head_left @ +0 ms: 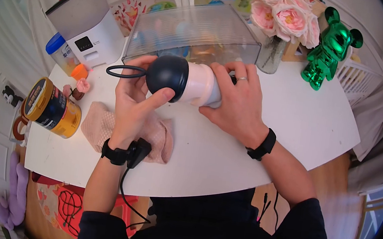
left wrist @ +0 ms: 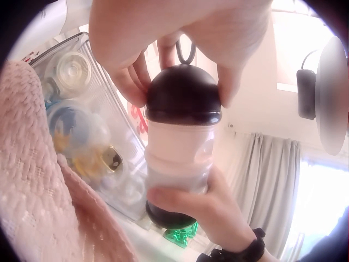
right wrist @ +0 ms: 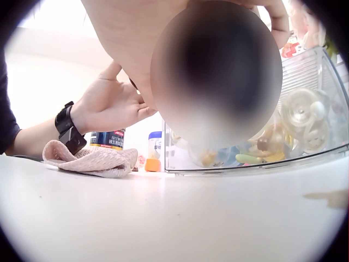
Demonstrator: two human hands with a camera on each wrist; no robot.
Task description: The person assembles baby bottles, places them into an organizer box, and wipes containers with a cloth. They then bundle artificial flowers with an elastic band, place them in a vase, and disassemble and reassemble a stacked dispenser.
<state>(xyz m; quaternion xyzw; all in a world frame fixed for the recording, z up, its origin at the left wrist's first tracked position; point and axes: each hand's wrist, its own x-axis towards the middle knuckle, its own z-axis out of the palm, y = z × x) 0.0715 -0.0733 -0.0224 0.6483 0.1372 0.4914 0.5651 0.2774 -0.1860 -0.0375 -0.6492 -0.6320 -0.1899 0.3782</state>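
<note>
Both hands hold a stacked container (head_left: 196,84) tipped on its side above the table, with a black domed lid, a dark carrying loop, a pale pink middle and a greyish lower section. My left hand (head_left: 132,104) grips the domed lid (left wrist: 182,93), thumb on the near side and fingers behind, beside the loop (left wrist: 186,52). Around the lower section curls my right hand (head_left: 240,102), a ring on one finger. A black base (left wrist: 170,215) shows below that hand in the left wrist view. Under the left wrist lies a pink textured cloth (head_left: 102,126).
Behind the hands stands a clear lidded box (head_left: 194,32) with baby-bottle parts inside. A yellow tub (head_left: 62,113), a blue-capped bottle (head_left: 61,52) and a white dispensing machine (head_left: 86,31) are at left. Flowers in a glass vase (head_left: 271,55) and a shiny green bear figure (head_left: 329,53) stand right.
</note>
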